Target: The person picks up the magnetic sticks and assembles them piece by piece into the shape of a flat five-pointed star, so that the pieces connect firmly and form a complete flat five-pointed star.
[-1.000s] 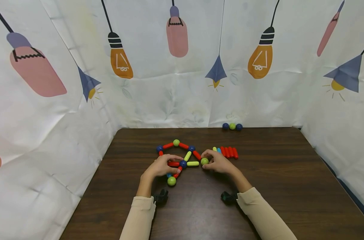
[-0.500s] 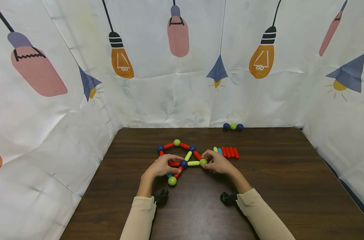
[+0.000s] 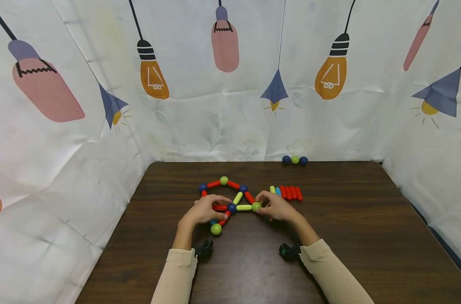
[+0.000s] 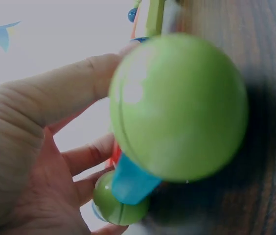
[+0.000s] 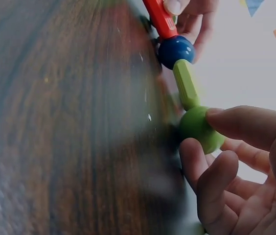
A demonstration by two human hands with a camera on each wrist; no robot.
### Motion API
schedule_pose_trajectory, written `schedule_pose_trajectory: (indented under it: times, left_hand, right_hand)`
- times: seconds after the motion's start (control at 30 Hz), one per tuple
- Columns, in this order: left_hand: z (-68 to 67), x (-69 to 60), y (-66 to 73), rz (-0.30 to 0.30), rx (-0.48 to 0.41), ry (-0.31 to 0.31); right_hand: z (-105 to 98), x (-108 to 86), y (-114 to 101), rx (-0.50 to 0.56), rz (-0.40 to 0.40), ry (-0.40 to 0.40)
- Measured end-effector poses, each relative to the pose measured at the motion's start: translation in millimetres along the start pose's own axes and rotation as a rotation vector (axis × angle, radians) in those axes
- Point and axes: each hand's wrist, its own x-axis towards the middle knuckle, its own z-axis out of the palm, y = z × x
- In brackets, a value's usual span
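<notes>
A flat construction of magnetic rods and balls lies on the table. My left hand [image 3: 205,210] grips it at a red rod [image 3: 219,207] beside the middle blue ball [image 3: 232,207]; the thumb shows on that rod in the right wrist view. My right hand [image 3: 274,206] pinches a green ball [image 5: 201,129] between thumb and fingers. This ball touches the end of a yellow-green rod [image 5: 186,84] running from the middle blue ball. Another red rod [image 3: 249,197] slants down to it from a blue ball [image 3: 243,188]. A large green ball [image 4: 179,107] fills much of the left wrist view.
Right of the construction, a row of loose rods [image 3: 291,193] in red, blue and yellow-green lies on the brown table [image 3: 329,236]. Two blue balls and a green ball [image 3: 295,160] sit at the far edge. A patterned cloth [image 3: 230,118] hangs behind.
My right hand has brought the green ball slightly left, from just off the yellow-green rod's end to touching it. My left hand has stayed in place on the construction.
</notes>
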Motion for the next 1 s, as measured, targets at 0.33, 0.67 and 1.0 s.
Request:
schedule_pose_trajectory:
  times: [0.33, 0.67, 1.0]
  left_hand:
    - [-5.5, -5.8, 3.4, -0.010, 0.110, 0.084]
    - [-1.5, -2.4, 15.0, -0.019, 0.130, 0.151]
    - [6.8, 5.9, 13.3, -0.046, 0.227, 0.166]
  right_hand:
    - [9, -2.4, -6, -0.018, -0.049, -0.148]
    - [25, -3.6, -23, -0.033, -0.128, -0.344]
    - [-8, -10.0, -17, -0.007, -0.131, -0.231]
